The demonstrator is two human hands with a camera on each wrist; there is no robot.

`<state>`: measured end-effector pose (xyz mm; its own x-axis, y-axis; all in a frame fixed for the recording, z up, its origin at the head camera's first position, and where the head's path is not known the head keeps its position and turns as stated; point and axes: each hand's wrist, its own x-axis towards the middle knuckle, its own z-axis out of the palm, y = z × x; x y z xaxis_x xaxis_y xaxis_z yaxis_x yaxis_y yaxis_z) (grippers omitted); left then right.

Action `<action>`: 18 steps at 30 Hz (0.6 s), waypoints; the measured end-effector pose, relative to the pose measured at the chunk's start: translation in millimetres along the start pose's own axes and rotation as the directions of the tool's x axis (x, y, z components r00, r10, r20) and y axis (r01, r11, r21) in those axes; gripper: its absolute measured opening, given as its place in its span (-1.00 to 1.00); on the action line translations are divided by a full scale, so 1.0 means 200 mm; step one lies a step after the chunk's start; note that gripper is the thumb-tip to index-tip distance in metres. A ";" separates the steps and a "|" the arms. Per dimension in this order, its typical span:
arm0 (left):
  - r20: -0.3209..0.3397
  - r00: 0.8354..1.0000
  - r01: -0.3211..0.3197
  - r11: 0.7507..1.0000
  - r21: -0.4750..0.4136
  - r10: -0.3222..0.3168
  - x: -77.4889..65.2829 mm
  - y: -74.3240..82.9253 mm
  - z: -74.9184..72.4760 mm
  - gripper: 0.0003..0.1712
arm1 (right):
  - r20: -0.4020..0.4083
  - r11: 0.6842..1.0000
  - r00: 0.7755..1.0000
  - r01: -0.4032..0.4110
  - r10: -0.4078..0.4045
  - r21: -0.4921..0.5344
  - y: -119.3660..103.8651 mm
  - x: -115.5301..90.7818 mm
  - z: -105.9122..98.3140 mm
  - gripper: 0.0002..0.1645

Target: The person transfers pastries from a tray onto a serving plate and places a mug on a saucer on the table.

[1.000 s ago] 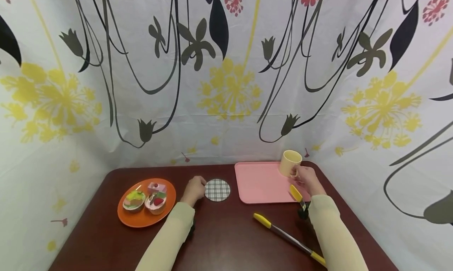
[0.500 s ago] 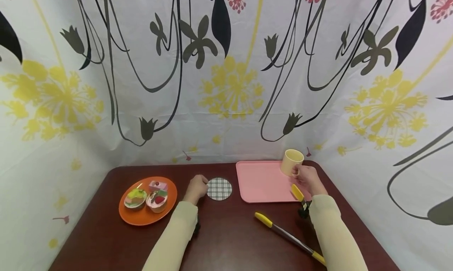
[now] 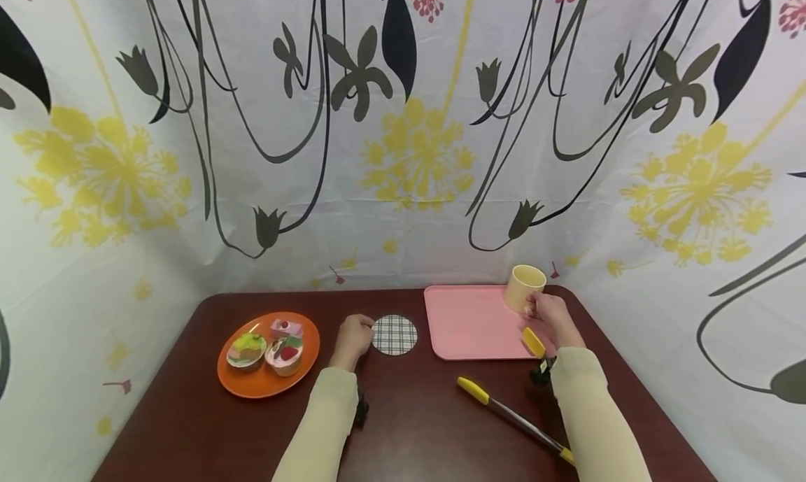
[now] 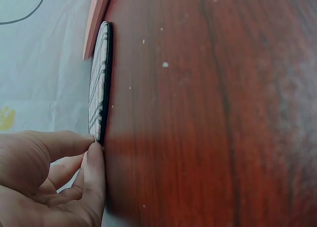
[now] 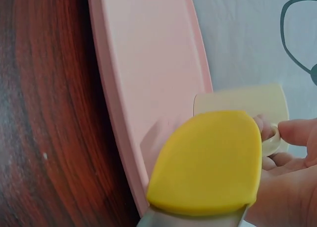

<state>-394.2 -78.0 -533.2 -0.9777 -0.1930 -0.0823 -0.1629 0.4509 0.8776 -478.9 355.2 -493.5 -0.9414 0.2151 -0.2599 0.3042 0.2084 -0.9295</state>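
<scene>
My left hand (image 3: 354,338) pinches the near-left edge of a round plaid coaster (image 3: 394,335) between thumb and finger. In the left wrist view the coaster (image 4: 98,83) appears edge-on, with a dark underside, low at the table. With my right hand (image 3: 555,320) I grip the handle of a pale yellow mug (image 3: 520,293), upright at the far right corner of a pink tray (image 3: 469,324). A yellow-tipped utensil, seemingly tongs (image 3: 524,424), lies partly under my right sleeve; one yellow tip (image 5: 208,162) covers part of the mug and hand in the right wrist view.
An orange plate (image 3: 236,385) stands at the left with a pink cake slice (image 3: 286,328) and two cupcakes (image 3: 285,356) on it. The dark wooden table (image 3: 403,426) meets a flower-printed cloth (image 3: 327,258) behind and along the sides.
The head view has shifted slightly, so everything sits a little further right. My left forearm has swung a bit to the right; both hands keep their places on the coaster and mug.
</scene>
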 end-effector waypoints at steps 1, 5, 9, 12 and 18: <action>0.000 1.000 -0.004 1.000 -0.004 0.004 0.00 0.00 0.00 -0.71 | -0.007 1.000 1.000 0.002 -0.002 -0.006 0.00 0.00 0.00 -0.58; -0.004 1.000 -0.020 1.000 -0.009 0.020 0.01 -0.01 0.01 -0.72 | -0.011 1.000 1.000 0.000 0.000 0.000 -0.01 0.01 -0.02 -0.59; -0.002 1.000 -0.014 0.999 -0.037 0.014 0.03 -0.01 0.02 -0.72 | -0.005 1.000 1.000 0.007 -0.007 0.020 -0.03 0.00 -0.03 -0.61; 0.008 1.000 -0.018 0.999 -0.044 0.018 0.03 -0.01 0.03 -0.71 | -0.011 0.999 1.000 -0.002 0.002 0.034 -0.03 -0.01 -0.04 -0.62; -0.017 0.999 -0.036 0.999 -0.017 0.035 0.01 -0.03 0.02 -0.72 | 0.018 0.997 0.999 -0.028 0.026 0.078 -0.01 -0.01 -0.01 -0.59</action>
<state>-395.0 -77.4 -540.7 -0.9805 -0.1919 -0.0433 -0.1259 0.4430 0.8876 -476.9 354.9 -489.8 -0.9355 0.2034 -0.2888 0.3177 0.1269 -0.9397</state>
